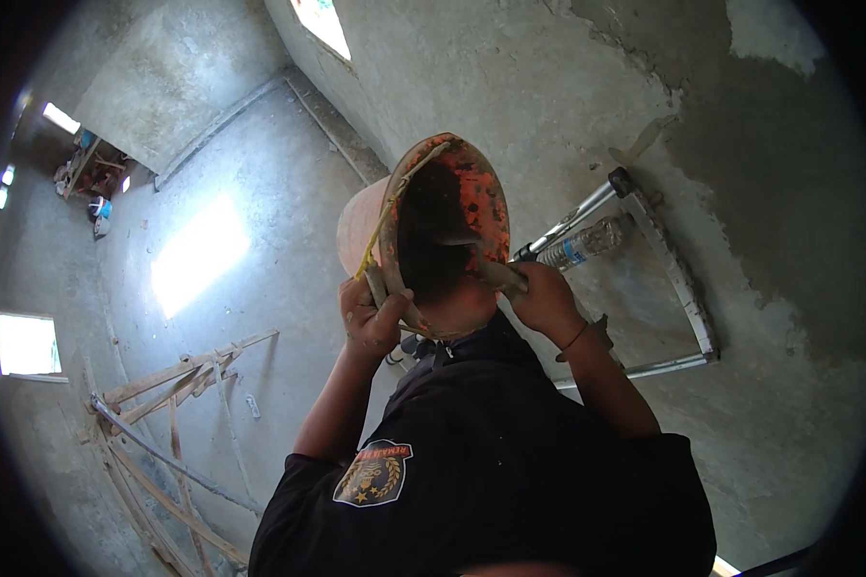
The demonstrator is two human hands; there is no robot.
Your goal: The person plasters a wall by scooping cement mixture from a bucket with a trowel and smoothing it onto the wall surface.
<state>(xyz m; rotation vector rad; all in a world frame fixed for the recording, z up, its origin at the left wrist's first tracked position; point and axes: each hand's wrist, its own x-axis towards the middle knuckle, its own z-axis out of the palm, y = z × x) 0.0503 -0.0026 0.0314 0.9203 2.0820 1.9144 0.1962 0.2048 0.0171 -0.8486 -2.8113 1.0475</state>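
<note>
An orange bucket (364, 226), caked with dark residue, is tipped so that its wide mouth faces me. My left hand (370, 317) is closed around its near left rim, beside a short grey piece whose kind I cannot make out. A yellowish cord (391, 204) runs along that side of the rim. In my right hand (546, 303), closed at the right of the rim, is the thick grey handle (502, 279) of a tool. A flat metal blade (455, 238), perhaps a trowel's, shows inside the bucket; the deep inside is dark.
A metal frame with legs (683, 279) stands to the right, with a clear plastic bottle (587, 242) by it. Wooden trestle-like bars (178, 385) lie at lower left. A rough grey plastered wall (510, 77) rises ahead. Clutter (94, 168) sits far left.
</note>
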